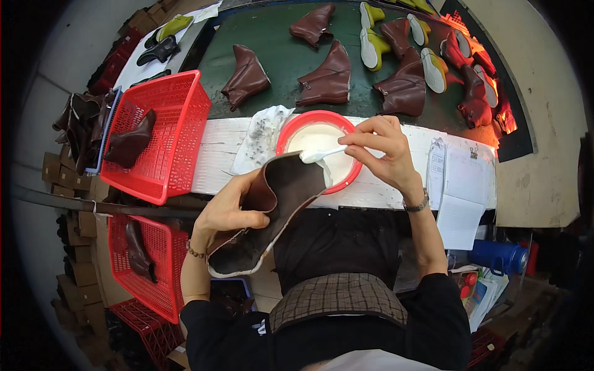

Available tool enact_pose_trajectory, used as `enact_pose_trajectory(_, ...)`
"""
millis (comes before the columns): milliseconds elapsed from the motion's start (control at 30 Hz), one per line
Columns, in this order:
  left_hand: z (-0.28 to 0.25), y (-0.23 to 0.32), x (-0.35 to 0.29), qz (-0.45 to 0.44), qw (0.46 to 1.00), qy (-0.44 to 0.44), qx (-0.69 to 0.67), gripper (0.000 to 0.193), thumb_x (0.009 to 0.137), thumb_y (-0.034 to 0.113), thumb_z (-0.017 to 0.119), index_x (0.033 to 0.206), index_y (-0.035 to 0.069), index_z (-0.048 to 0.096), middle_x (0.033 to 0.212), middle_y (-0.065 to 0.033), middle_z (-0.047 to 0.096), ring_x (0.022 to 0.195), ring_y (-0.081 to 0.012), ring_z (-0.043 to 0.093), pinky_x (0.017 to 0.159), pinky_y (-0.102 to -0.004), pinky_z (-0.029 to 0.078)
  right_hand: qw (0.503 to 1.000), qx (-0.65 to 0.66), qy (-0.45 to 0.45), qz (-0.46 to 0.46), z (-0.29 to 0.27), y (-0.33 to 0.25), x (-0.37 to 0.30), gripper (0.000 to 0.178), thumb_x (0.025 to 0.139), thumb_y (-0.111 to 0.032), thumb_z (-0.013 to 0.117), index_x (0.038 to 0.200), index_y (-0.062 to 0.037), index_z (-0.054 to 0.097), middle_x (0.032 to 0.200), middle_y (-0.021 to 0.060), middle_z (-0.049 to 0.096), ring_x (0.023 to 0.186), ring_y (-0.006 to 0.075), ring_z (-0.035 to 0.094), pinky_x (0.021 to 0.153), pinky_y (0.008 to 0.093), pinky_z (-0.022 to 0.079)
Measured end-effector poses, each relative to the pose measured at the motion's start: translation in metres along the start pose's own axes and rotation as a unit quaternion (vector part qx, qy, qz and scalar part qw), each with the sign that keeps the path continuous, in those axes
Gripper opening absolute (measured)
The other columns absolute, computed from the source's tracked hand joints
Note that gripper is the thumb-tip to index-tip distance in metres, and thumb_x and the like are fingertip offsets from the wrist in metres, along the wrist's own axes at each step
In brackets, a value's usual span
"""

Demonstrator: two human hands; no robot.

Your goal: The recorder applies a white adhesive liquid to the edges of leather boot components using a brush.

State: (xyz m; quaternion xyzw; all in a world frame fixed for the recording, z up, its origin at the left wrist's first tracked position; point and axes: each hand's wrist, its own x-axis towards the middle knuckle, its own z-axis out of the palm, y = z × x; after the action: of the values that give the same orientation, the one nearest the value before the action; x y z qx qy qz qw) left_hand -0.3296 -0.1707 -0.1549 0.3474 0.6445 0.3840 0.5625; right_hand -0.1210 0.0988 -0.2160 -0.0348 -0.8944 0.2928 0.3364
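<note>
My left hand [232,207] is closed around a brown leather boot upper [266,188], its dark inner side turned up and its pale edge toward me. My right hand [380,145] pinches the white handle of a small brush [331,150]. The brush's white-coated head touches the far end of the upper, where white paste coats the edge. Beneath lies a red bowl [297,120] of creamy white liquid [317,135]; the upper's far end overlaps the bowl.
Several brown boots [327,74] stand on the green conveyor belt [272,37], with yellow-green shoes [372,49] farther right. A stained cloth [263,136] lies beside the bowl. Red baskets [192,111] holding boots are at left. Papers [461,191] and a blue flask [498,256] are at right.
</note>
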Motion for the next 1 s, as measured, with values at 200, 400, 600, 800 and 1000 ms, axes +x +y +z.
enact_pose_trajectory(200,0.018,-0.001,0.003,0.225,0.937,0.235,0.124,0.068,0.072,0.007,0.071,0.137,-0.004,0.054,0.111,-0.0146,0.072,0.102,-0.0193,0.069,0.092,-0.0326,0.054,0.999,-0.008,0.023,0.022,0.006,-0.007,-0.006,0.018,0.082,-0.013,0.083,0.1,-0.0139,0.08,0.089,-0.0002,0.068,0.084,0.0147,0.06,0.084,0.0318,0.036)
enact_pose_trajectory(400,0.035,-0.001,0.016,0.275,0.853,0.366,0.252,0.067,0.073,0.009,0.077,0.136,-0.001,0.056,0.113,-0.0213,0.072,0.101,-0.0334,0.075,0.088,-0.0386,0.058,0.999,-0.014,0.026,0.017,0.016,-0.018,-0.018,0.014,0.084,-0.016,0.082,0.098,-0.0165,0.08,0.088,-0.0034,0.067,0.078,0.0116,0.058,0.083,0.0354,0.033)
enact_pose_trajectory(600,0.023,-0.009,0.041,0.303,0.796,0.431,0.296,0.067,0.075,0.014,0.078,0.137,0.001,0.055,0.112,-0.0209,0.072,0.101,-0.0362,0.073,0.089,-0.0408,0.057,0.999,-0.031,0.019,0.027,0.028,-0.021,-0.027,0.018,0.083,-0.017,0.082,0.101,-0.0163,0.079,0.089,-0.0013,0.067,0.079,0.0143,0.06,0.08,0.035,0.037)
enact_pose_trajectory(800,-0.035,-0.06,0.08,0.233,0.823,0.432,0.287,0.094,0.075,0.024,0.083,0.153,0.002,0.036,0.13,-0.0297,0.062,0.119,-0.0433,0.064,0.099,-0.0465,0.051,0.975,-0.137,-0.018,0.176,0.032,0.009,-0.031,0.009,0.084,-0.016,0.077,0.092,-0.0125,0.078,0.088,0.0046,0.066,0.083,0.0233,0.065,0.07,0.04,0.052)
enact_pose_trajectory(1000,-0.038,-0.117,0.048,0.082,0.828,0.31,0.46,0.13,0.065,0.035,0.094,0.165,0.012,0.015,0.16,-0.0335,0.028,0.143,-0.0495,0.038,0.114,-0.0499,0.039,0.951,-0.253,-0.09,0.151,0.033,0.015,-0.037,0.008,0.084,-0.017,0.076,0.087,-0.0093,0.076,0.086,0.0054,0.065,0.082,0.0258,0.066,0.07,0.0399,0.054)
